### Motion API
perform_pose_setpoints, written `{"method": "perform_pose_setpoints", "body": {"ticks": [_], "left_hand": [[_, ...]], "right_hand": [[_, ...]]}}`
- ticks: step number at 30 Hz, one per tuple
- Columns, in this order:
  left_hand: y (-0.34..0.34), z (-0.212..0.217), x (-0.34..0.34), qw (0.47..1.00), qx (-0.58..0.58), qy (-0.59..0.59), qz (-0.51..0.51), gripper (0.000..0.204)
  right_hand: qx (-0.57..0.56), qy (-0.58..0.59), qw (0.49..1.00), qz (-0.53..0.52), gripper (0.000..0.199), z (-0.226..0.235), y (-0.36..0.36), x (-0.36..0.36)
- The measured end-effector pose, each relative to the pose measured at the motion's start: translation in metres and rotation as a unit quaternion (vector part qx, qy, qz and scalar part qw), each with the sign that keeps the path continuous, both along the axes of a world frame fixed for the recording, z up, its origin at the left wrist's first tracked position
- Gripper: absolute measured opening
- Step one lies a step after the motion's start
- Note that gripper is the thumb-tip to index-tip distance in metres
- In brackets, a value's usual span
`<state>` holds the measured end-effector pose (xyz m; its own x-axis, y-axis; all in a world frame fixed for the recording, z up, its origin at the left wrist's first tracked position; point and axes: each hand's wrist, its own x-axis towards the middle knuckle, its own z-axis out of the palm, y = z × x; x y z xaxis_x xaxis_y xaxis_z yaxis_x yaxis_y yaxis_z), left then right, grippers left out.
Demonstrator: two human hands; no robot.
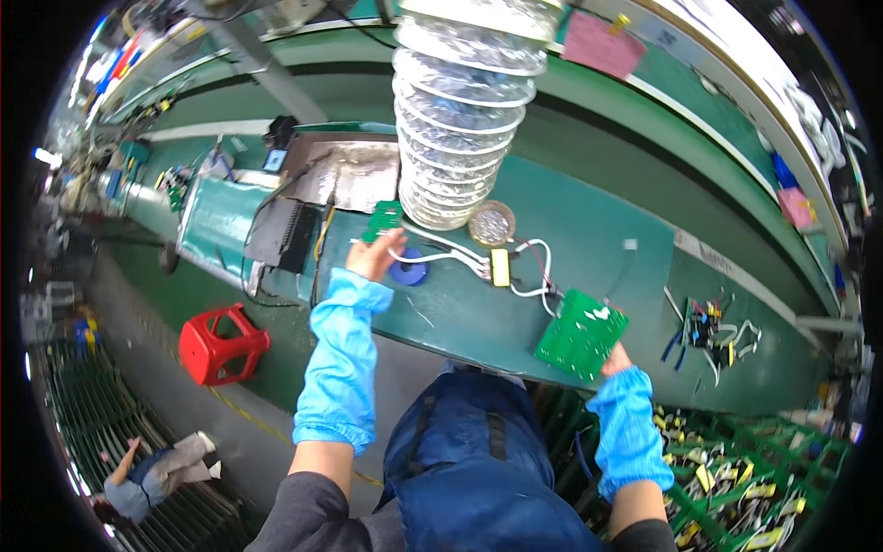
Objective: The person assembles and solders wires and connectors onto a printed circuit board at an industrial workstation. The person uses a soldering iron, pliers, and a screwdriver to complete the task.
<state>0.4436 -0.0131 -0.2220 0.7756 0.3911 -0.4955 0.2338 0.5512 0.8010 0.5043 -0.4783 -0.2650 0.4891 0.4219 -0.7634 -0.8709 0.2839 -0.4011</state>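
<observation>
My left hand [373, 258], in a light blue sleeve cover, is closed on a small green circuit board [384, 215] above the workbench. The right hand [616, 360], mostly hidden behind it, grips the edge of a larger green circuit board [581, 335], tilted near the bench's front edge. White wires [443, 247] run between the two boards, with a yellow block-shaped part [500, 268] among them. Just beside the left hand lies a blue ring-shaped spool [408, 270]. A round dish [492, 224] with silvery contents sits behind the wires.
A clear ribbed duct [464, 120] hangs down over the green bench [460, 322]. Left stand a black box [280, 235] and a metal tray [354, 172]. Another wired board [705, 324] lies at right, near blue-handled pliers [675, 345]. A green crate [736, 469] of wired parts and a red stool [221, 343] are below.
</observation>
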Motion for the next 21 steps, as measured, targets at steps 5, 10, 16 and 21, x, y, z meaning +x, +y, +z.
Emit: {"method": "perform_pose_setpoints", "body": {"ticks": [5,10,16,21], "left_hand": [[0.033,-0.024,-0.013,0.993,0.015,0.11,0.043,0.053],[0.102,-0.059,-0.045,0.914,0.37,0.137,0.095,0.038],[0.15,-0.084,-0.029,0.81,0.573,0.12,0.034,0.039],[0.156,-0.09,-0.016,0.768,0.613,0.186,-0.022,0.05]], "right_hand": [[-0.1,-0.025,0.989,-0.106,0.049,-0.019,0.007,-0.004],[-0.354,-0.17,0.915,-0.088,0.061,0.002,0.01,-0.02],[-0.366,-0.32,0.872,-0.058,0.042,-0.007,0.019,-0.026],[-0.409,-0.352,0.842,0.019,0.04,-0.001,0.058,-0.013]]}}
